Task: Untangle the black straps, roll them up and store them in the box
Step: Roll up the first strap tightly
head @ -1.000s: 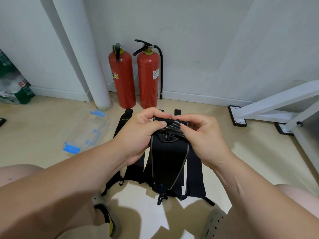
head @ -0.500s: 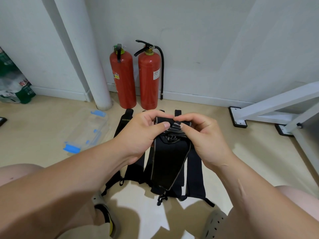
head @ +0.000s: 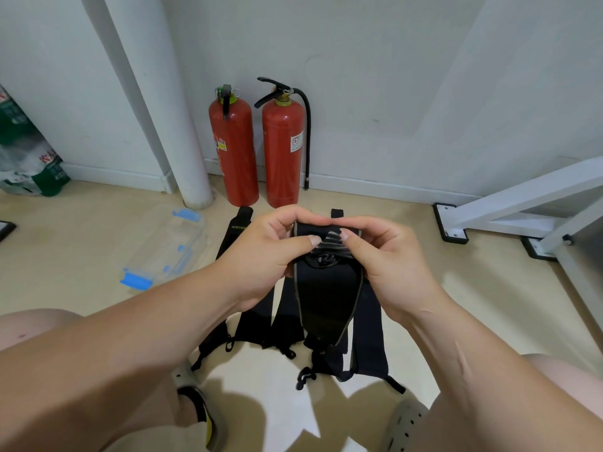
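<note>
Strap soft, light, floppy — likely unwinds if loosened; hangs over floor, top end pinched by left hand and right hand; best hold — roll's edges; box on floor, left.

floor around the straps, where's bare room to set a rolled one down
Bare floor: left of the clear box, toward the green bag; and between the laid-out straps and the white frame foot. Crowded in the middle: straps run from the fire extinguishers to the shoes, under the left hand and right hand pinching one strap.
</note>
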